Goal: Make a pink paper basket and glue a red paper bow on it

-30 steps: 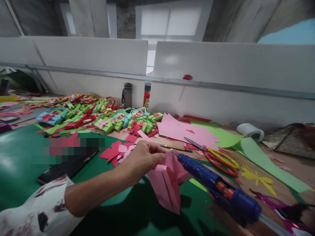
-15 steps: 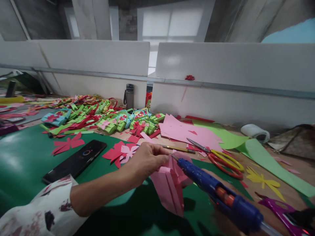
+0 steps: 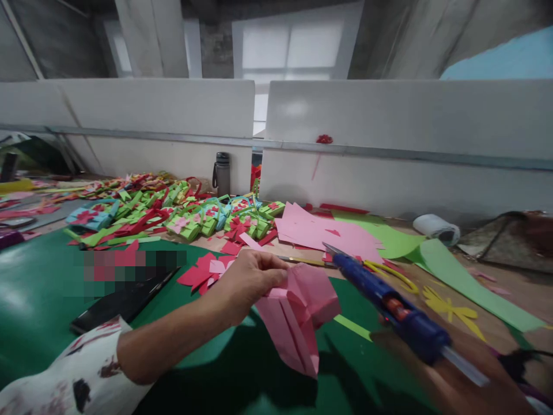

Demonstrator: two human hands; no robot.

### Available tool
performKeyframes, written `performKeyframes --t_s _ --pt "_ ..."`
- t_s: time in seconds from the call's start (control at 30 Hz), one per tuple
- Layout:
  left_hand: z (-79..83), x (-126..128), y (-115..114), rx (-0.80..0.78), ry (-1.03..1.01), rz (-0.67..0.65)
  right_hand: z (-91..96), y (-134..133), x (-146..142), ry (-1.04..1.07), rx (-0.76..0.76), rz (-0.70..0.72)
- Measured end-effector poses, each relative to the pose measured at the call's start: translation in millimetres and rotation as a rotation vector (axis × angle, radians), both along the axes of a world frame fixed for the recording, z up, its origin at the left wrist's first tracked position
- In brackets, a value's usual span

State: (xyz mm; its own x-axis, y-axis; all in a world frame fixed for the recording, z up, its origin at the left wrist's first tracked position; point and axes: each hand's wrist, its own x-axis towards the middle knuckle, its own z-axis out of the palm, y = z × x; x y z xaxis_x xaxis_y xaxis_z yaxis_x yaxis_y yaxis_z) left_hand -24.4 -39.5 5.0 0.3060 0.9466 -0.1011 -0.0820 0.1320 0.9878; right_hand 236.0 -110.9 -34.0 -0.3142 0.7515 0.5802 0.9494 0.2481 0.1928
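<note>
My left hand (image 3: 248, 282) pinches the top of a folded pink paper piece (image 3: 296, 320), which it holds up over the green mat (image 3: 38, 282). A blue glue gun (image 3: 391, 308) lies across my right hand (image 3: 453, 380) at the lower right, its nozzle pointing up-left and now a short way to the right of the pink paper. My right hand is blurred, with its fingers under the gun's grip. Red and yellow scissors (image 3: 384, 271) lie just behind the gun on the table.
A heap of green, red and blue paper shapes (image 3: 173, 210) covers the table's left back. Pink sheets (image 3: 328, 230) and green sheets (image 3: 436, 259) lie at centre right. A phone (image 3: 121, 300), a grey bottle (image 3: 223, 173), a white roll (image 3: 436, 229) and white partition boards (image 3: 389, 144) surround the area.
The glue gun's nozzle has pulled away from the pink paper to the right and up. My left hand has kept its hold on the paper.
</note>
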Motion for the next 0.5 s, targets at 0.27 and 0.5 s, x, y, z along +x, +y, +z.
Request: performKeyframes --t_s 0.27,0.5 --pt "6.1 -3.0 0.7 -0.056 0.108 -0.116 -5.3 28.2 13.9 -0.432 0.013 -0.294" --pt "16.3 3.4 -5.5 -0.019 0.228 -0.315 -4.7 33.8 13.8 -0.184 -0.209 -0.108"
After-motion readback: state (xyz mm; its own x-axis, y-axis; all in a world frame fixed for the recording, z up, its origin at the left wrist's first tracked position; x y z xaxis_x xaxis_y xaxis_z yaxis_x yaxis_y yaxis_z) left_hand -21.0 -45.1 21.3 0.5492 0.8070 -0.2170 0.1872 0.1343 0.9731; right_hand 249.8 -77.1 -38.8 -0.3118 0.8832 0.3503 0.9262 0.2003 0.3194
